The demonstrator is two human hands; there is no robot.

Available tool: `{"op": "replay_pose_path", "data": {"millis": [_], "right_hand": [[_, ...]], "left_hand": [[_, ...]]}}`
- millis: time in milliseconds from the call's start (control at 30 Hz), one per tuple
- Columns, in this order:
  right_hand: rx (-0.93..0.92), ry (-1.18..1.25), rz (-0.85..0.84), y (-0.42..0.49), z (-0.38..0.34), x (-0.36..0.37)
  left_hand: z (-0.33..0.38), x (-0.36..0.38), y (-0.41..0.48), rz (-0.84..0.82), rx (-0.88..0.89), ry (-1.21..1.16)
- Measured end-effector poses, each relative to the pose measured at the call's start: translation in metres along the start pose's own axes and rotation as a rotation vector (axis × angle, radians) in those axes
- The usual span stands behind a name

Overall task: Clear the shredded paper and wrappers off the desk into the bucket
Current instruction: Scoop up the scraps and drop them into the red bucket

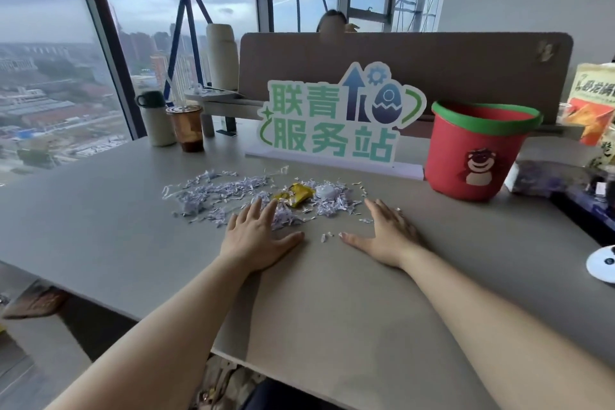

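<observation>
Pale purple shredded paper (216, 193) lies scattered across the middle of the grey desk (100, 226). A yellow wrapper (294, 195) and a small white lid-like piece (324, 191) sit among the shreds. My left hand (256, 236) rests flat on the desk, fingers apart, its fingertips touching the near edge of the shreds. My right hand (389, 233) lies flat and open just right of the pile, holding nothing. The red bucket (442, 156) with a green rim and a bear picture stands upright at the right rear, beyond my right hand.
A green and white sign (336, 120) stands behind the shreds. A white mug (154, 120) and a brown drink cup (186, 128) stand at the back left. Snack bags (592, 106) and dark items (545, 176) crowd the right edge. A person sits behind the divider (399, 56).
</observation>
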State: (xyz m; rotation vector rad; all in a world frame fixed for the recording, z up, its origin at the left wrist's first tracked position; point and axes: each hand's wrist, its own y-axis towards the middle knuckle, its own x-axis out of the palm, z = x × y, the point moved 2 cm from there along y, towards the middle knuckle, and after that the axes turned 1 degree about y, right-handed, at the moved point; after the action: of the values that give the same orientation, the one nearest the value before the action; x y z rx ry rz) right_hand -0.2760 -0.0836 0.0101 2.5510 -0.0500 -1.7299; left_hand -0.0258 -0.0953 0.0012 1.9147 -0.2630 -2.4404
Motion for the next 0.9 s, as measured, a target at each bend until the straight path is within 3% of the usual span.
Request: {"op": "replay_pose_path", "data": {"millis": [533,700,900], "right_hand": [[-0.17,0.067,0.033,0.094,-0.026,0.022],[-0.198,0.028,0.028,0.104,-0.032,0.021],[-0.216,0.001,0.05,0.101,-0.032,0.02]], "left_hand": [[0.012,0.01,0.07,0.081,0.119,-0.002],[0.014,0.012,0.081,0.016,0.138,-0.024],[0.011,0.012,0.081,0.086,0.131,-0.06]]}}
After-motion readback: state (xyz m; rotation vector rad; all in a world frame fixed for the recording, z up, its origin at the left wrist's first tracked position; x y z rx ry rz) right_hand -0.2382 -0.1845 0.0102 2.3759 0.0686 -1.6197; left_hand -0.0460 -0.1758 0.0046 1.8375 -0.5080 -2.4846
